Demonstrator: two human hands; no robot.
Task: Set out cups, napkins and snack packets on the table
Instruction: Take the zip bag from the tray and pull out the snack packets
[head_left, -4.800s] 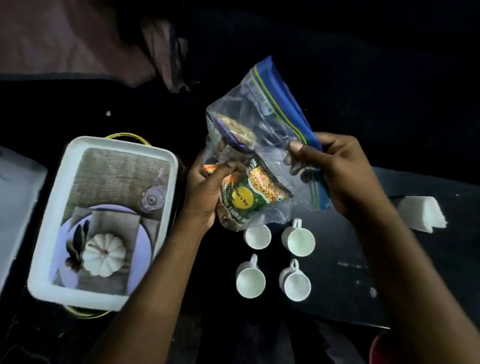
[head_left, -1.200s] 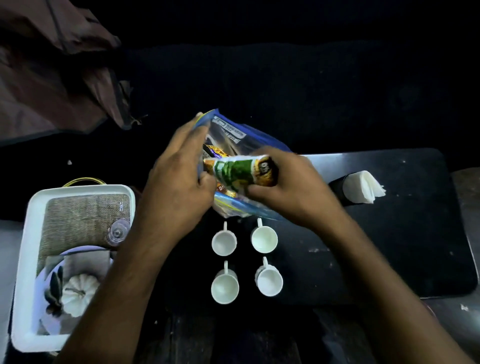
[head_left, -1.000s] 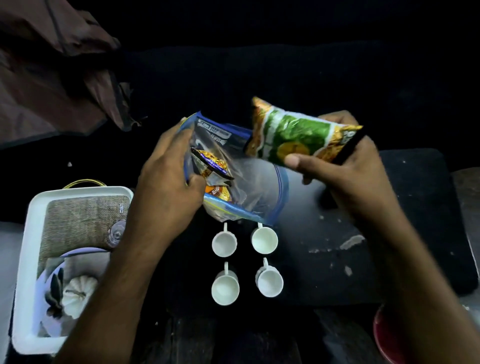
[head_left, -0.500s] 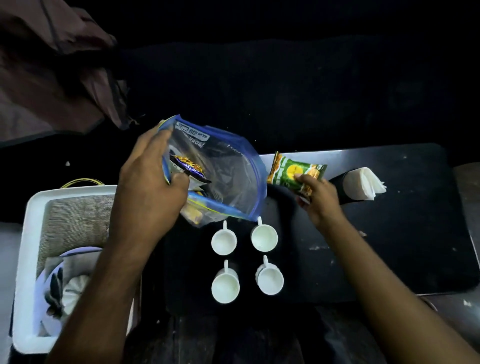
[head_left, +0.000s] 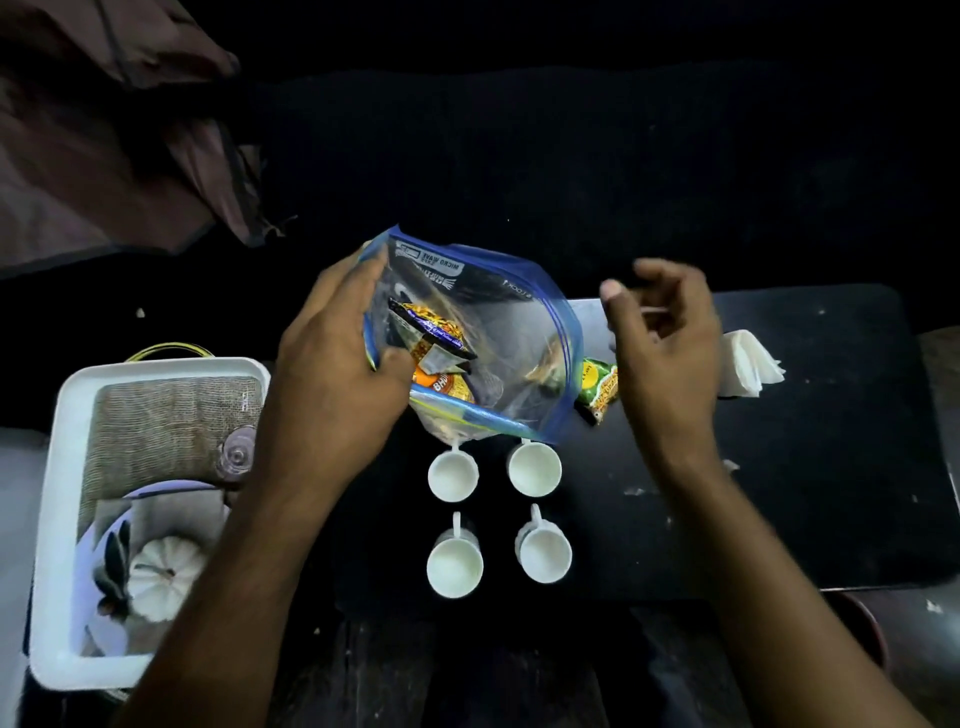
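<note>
My left hand (head_left: 332, 374) grips the rim of a clear zip bag (head_left: 498, 332) with a blue seal, held above the dark table (head_left: 831, 493). Inside the bag I see a dark blue snack packet (head_left: 428, 327) and an orange one (head_left: 447, 385). My right hand (head_left: 667, 348) hovers empty, fingers apart, just right of the bag's mouth. A green snack packet (head_left: 597, 387) lies on the table, partly hidden by the bag and my right hand. Several white cups (head_left: 452, 475) stand in a square below the bag. White napkins (head_left: 748, 364) sit at the right.
A white tray (head_left: 52, 519) with a printed picture stands at the left, beside the table. A brown cloth (head_left: 104, 130) hangs at the upper left. A dark red rim (head_left: 872, 629) shows off the table's near right corner.
My right hand took the green packet out of the bag, laid it on the table near the napkins, let go, and rose back beside the bag. The left hand kept the bag.
</note>
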